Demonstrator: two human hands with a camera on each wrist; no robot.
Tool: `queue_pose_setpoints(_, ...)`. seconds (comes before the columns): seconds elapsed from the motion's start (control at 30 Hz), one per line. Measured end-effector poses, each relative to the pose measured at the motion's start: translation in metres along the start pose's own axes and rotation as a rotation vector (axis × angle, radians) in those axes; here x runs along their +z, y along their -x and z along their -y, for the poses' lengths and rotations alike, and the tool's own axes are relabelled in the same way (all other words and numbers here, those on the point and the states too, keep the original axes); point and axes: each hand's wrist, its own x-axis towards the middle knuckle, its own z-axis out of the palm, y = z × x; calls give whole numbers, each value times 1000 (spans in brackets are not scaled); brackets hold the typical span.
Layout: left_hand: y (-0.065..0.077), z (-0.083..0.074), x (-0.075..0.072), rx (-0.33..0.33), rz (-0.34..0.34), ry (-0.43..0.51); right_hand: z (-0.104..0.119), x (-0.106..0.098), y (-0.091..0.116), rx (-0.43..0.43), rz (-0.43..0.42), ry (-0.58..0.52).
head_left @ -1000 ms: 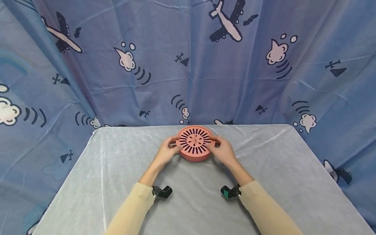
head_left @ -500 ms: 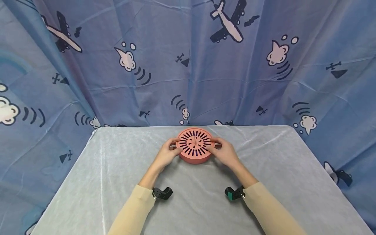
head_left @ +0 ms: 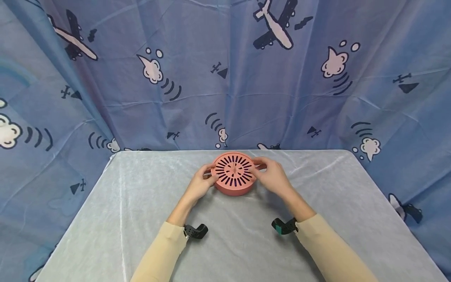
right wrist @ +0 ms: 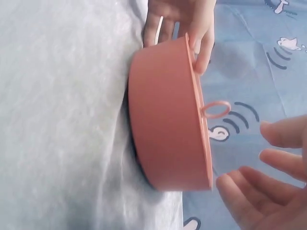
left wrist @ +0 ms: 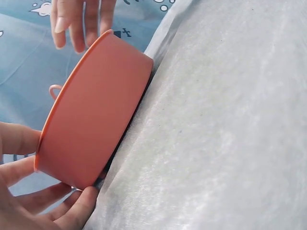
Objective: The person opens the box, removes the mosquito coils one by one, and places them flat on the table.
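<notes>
A round coral-coloured mosquito coil holder point(head_left: 234, 191) stands near the far edge of the table, slotted lid point(head_left: 229, 181) on top. In the right wrist view a small ring point(right wrist: 217, 102) sticks up from the lid. My left hand point(head_left: 198, 184) holds its left side, thumb by the lid's rim and fingers against the side wall. On the other side is my right hand point(head_left: 275, 178), its fingers spread and relaxed. The right wrist view shows a gap between those fingertips point(right wrist: 225, 184) and the holder.
A pale grey cloth covers the table point(head_left: 232, 250). Behind it and along both sides hangs a blue curtain point(head_left: 190, 129) printed with aeroplanes and clouds. Each wrist wears a black strap with a small camera, such as the left camera point(head_left: 199, 232).
My right hand has loosened from the holder's right side and drawn slightly to the right, its fingers opening. The left hand keeps its hold, and the holder stays in nearly the same place.
</notes>
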Motion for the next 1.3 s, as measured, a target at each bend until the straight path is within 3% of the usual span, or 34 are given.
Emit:
queue_pose_setpoints(0.13, 0, 0, 0, 3, 11, 2, 4, 5, -3, -15, -3, -38)
queue_pose_setpoints(0.6, 0, -1, -2, -6, 16, 5, 9, 39, -22, 50, 34, -139)
queue_pose_setpoints(0.97, 0, -1, 0, 18, 21, 3, 13, 55, -33, 206, 61, -284)
queue_pose_setpoints(1.1, 0, -1, 0, 17, 13, 2, 14, 56, -35, 222, 45, -274)
queue_pose_setpoints(1.3, 0, -1, -1, -3, 1, 19, 17, 56, -35, 176, 15, -221)
